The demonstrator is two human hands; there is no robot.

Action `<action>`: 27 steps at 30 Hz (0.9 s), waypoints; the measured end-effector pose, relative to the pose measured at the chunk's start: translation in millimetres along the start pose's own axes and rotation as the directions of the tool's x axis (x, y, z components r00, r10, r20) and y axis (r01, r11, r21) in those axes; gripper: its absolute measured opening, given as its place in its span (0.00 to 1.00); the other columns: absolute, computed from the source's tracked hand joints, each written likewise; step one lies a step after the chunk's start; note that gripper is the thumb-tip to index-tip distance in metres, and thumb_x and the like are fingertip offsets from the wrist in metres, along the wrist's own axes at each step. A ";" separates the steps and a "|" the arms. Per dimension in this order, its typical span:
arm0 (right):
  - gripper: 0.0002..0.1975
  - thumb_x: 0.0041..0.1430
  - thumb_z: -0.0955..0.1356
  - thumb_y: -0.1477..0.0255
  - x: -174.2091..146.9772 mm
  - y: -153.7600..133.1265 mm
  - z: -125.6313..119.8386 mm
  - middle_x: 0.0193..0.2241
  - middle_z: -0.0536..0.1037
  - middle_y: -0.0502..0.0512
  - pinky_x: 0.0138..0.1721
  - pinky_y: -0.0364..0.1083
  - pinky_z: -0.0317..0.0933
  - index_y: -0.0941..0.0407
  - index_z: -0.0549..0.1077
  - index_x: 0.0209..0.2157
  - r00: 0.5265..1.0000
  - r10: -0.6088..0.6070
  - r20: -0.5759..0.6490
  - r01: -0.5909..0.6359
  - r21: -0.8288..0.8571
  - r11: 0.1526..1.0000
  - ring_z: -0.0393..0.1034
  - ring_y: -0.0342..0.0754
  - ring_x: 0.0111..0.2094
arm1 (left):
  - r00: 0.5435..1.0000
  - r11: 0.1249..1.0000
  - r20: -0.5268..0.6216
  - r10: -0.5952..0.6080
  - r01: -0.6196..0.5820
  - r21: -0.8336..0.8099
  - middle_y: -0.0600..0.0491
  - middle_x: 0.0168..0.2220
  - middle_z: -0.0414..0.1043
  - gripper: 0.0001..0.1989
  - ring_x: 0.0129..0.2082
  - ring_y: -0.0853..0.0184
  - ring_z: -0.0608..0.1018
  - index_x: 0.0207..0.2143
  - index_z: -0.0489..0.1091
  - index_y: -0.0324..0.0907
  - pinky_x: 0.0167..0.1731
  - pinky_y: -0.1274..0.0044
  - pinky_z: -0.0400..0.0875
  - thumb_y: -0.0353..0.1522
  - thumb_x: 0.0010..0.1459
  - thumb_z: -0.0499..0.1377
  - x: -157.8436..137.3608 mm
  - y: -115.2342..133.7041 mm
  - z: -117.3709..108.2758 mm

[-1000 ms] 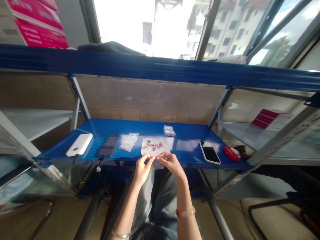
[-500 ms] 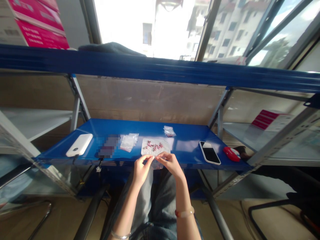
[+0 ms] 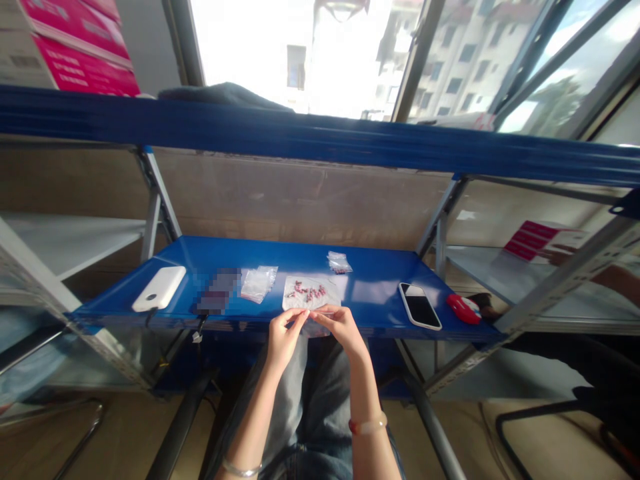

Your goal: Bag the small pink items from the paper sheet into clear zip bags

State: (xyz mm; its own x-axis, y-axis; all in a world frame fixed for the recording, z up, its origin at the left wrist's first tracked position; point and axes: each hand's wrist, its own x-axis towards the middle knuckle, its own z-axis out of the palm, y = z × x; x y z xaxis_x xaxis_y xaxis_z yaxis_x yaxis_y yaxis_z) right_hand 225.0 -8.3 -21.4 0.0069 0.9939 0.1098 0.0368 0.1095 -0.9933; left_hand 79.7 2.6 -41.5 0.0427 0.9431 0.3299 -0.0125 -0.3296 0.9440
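A white, rounded-corner device lies at the left end of the blue tabletop, and a dark, pixelated item is near it. Right of centre, a white-edged phone lies near a red object. Pink-and-white boxes are stacked at upper left; a smaller pink box sits at far right. Pale buildings show through the window at upper right.

They've got washed-out blue-grey jeans on, paler along the thighs, plus a thin shiny silver bangle on the left forearm and a chunkier cream bangle with a reddish bit on the right forearm.
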 end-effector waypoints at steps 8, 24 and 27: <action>0.19 0.51 0.68 0.56 2.0 3.1 3.7 0.32 0.79 0.56 0.27 0.43 0.64 0.57 0.79 0.32 0.996 0.014 0.084 -0.013 -0.015 1.000 0.72 0.50 0.33 | 0.999 1.000 -0.027 -0.028 0.028 -0.008 0.48 0.32 0.79 0.11 0.32 0.63 0.80 0.33 0.76 0.38 0.34 0.76 0.74 0.37 0.54 0.60 0.2 -0.3 -4.2; 0.22 0.59 0.61 0.55 -0.3 3.2 -0.9 0.34 0.79 0.58 0.37 0.48 0.64 0.58 0.76 0.37 0.975 0.055 0.217 -0.079 0.103 0.992 0.72 0.52 0.36 | 0.994 0.998 -0.094 -0.059 0.055 -0.040 0.48 0.29 0.79 0.11 0.30 0.62 0.80 0.30 0.75 0.37 0.31 0.76 0.74 0.37 0.51 0.62 -0.4 3.2 -4.1; 0.22 0.59 0.62 0.55 -1.5 1.4 -0.2 0.33 0.78 0.58 0.34 0.47 0.64 0.59 0.75 0.39 0.961 0.068 0.266 -0.108 0.136 0.985 0.72 0.50 0.34 | 0.993 0.997 -0.103 -0.062 0.057 -0.055 0.48 0.31 0.79 0.11 0.33 0.61 0.80 0.30 0.74 0.38 0.32 0.76 0.74 0.37 0.51 0.62 -0.1 0.6 -4.7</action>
State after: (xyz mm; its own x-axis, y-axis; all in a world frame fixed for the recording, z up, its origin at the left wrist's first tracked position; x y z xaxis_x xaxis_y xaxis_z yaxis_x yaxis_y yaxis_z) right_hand 225.3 -9.7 -23.0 -0.2570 0.9660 0.0283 -0.1006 0.0023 -0.9949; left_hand 75.0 2.5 -40.9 -0.0599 0.9613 0.2688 -0.0654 -0.2725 0.9599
